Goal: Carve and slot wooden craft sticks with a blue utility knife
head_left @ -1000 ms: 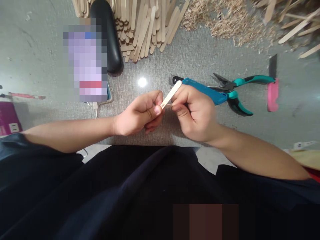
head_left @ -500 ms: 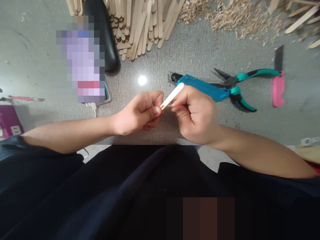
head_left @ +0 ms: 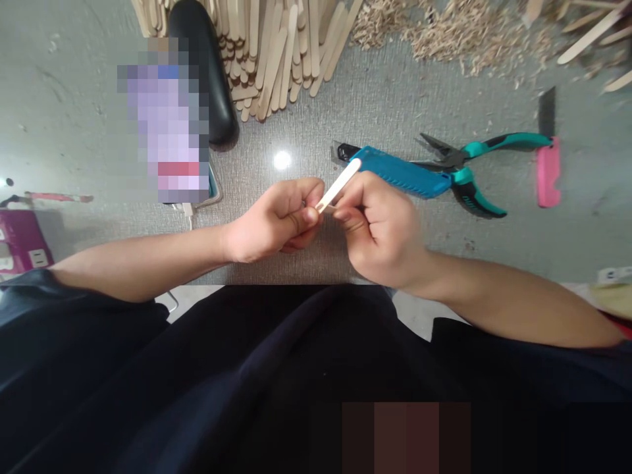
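Both hands meet over the near edge of the grey table [head_left: 89, 118]. My left hand [head_left: 274, 224] is closed, its thumb and fingers pinching the lower end of a pale wooden stick [head_left: 340, 184]. My right hand [head_left: 380, 227] is also closed in a fist round the same stick, whose rounded upper end pokes out above the knuckles. A thin sliver shows between the two hands. Just behind my right hand lies a blue utility knife [head_left: 395, 172].
A heap of wooden sticks [head_left: 276, 52] and a black case [head_left: 205, 72] lie at the back. Wood shavings [head_left: 444, 29] spread at the back right. Teal pliers [head_left: 469, 171] and a pink cutter [head_left: 549, 164] lie to the right. A purple box [head_left: 20, 240] sits far left.
The stick and both hands have shifted only slightly; the view has moved a little. Grips are unchanged.
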Available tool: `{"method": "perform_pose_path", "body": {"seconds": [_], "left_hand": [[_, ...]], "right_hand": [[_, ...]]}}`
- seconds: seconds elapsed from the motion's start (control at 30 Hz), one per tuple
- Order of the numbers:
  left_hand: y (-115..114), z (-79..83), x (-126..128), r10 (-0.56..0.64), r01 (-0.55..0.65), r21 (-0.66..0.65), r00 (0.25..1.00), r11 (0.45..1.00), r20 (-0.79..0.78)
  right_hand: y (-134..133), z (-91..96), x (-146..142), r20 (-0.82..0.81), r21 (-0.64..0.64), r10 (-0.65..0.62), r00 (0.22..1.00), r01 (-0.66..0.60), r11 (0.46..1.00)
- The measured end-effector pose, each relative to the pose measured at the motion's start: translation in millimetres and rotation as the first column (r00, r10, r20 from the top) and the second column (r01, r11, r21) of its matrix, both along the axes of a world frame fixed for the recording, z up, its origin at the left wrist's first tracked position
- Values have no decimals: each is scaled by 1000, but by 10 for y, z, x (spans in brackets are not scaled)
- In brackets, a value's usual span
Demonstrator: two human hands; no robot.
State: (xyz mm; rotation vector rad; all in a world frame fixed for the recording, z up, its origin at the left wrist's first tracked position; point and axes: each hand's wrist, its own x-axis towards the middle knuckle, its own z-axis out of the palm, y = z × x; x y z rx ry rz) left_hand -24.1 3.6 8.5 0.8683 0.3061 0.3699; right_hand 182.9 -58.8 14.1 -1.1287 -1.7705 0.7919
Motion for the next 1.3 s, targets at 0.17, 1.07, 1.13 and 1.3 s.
{"method": "perform_pose_path", "body": {"seconds": [0.17,1.07,1.13,1.3], "left_hand": [[25,-18,-38,-66,66,9,997,998,-35],[-34,-328,-159,497,-401,509,865,762,-63],[-37,-327,-186,477,-357,544,874,759,-91],[-64,-360,-205,500,-313,717,864,623,-57]], "right_hand": [[149,145,191,126,-138,175,977,-157,978],[307,71,303,-100,-248,244,965,-261,933],[304,47,300,-101,-276,242,965,-261,925],[249,60,176,-152,-363,180,972,-224,905]]}}
